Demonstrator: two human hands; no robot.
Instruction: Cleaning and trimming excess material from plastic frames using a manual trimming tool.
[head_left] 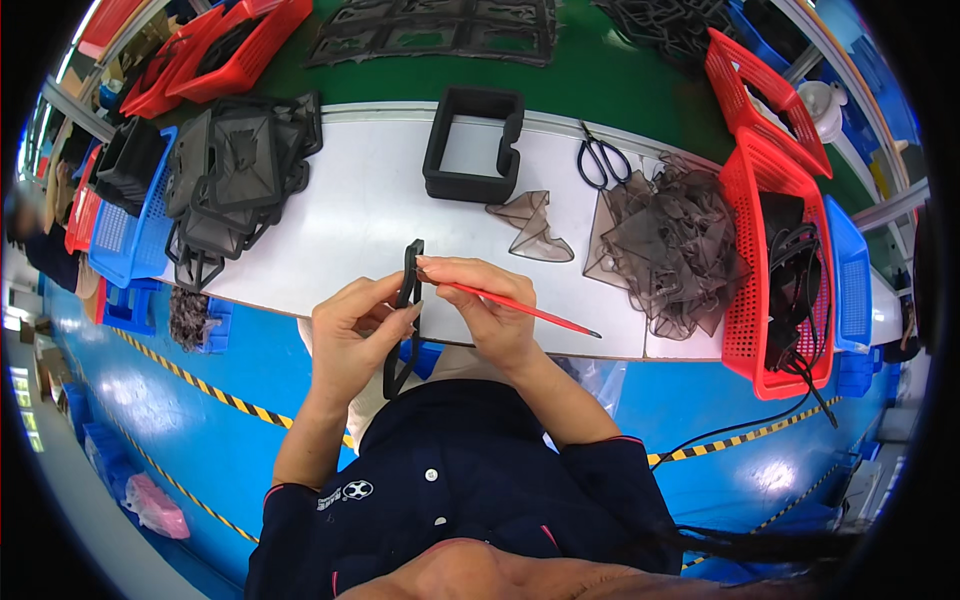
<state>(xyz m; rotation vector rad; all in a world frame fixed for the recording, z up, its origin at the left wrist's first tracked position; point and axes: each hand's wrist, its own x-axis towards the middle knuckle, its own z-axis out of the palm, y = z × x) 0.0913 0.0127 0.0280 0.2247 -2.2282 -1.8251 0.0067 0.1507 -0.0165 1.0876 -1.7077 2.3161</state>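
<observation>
My left hand (pixel 345 335) is closed on a thin black frame (pixel 402 372), pinching it between thumb and fingers. The frame is seen nearly edge-on, just past the table's near edge. My right hand (pixel 490 315) has its fingertips against the frame's upper end. Across that hand lies a slim red pen-like tool (pixel 535 312) with a dark tip pointing right; its other end is hidden by my fingers. Beyond my hands, a thick black block-like frame (pixel 434 150) stands on the white table (pixel 340 190), beside a loose piece of grey sheer mesh (pixel 540 236).
Left, a pile of black mesh-covered frames (pixel 240 165) lies near a blue basket (pixel 125 240). To the right are black-handled scissors (pixel 600 165), a heap of sheer mesh (pixel 665 245) and a red basket (pixel 745 330) with black cords. More frames (pixel 430 30) lie on the green surface behind.
</observation>
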